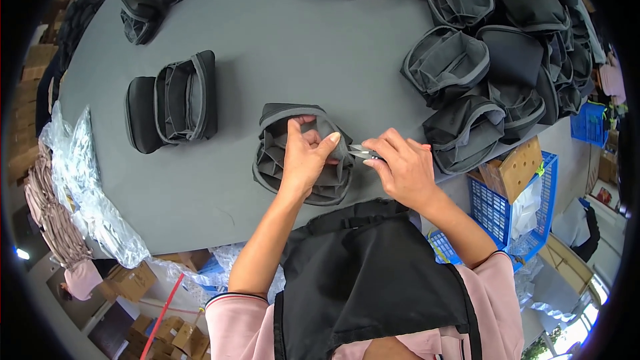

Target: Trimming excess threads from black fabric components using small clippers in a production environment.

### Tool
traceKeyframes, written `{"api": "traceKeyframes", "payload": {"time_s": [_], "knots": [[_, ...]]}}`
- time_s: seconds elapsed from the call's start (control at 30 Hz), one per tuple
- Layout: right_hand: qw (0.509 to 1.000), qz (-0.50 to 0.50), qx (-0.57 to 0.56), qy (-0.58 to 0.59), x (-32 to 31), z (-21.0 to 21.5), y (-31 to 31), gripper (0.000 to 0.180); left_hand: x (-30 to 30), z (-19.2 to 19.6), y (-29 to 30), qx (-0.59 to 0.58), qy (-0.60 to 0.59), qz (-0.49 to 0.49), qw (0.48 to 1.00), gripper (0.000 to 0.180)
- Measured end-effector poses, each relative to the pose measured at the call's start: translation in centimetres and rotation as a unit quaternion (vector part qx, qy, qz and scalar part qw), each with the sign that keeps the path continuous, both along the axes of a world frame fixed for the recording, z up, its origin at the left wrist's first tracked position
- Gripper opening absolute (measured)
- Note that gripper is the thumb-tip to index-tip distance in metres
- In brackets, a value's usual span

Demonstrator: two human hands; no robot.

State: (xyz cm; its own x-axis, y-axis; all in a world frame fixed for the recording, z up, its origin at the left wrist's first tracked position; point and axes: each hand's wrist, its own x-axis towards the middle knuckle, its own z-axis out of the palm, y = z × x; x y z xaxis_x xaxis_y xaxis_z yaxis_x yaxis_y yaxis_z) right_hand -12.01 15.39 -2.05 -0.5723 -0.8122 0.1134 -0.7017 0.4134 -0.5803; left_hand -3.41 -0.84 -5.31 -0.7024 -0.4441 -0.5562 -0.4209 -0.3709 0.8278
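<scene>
A grey table (pixel 280 33) is filling the middle of the view, its far and right parts carrying piles of dark bags (pixel 507 47). Clear plastic sheeting (pixel 87 187) is hanging off its left edge, with cardboard boxes (pixel 130 280) sitting on the floor below. A blue crate (pixel 527 220) is standing at the right with a cardboard piece (pixel 517 170) leaning in it, and daylight is coming in at the lower right corner (pixel 573 333).
</scene>
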Motion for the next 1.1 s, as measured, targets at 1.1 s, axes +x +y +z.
{"api": "traceKeyframes", "payload": {"time_s": [1.1], "knots": [[0.951, -0.057, -0.150, -0.265, -0.1, -2.6, 0.5, 0.029, -0.4, -0.4, -0.6, 0.011, -0.007, 0.001, 1.000, 0.046]]}}
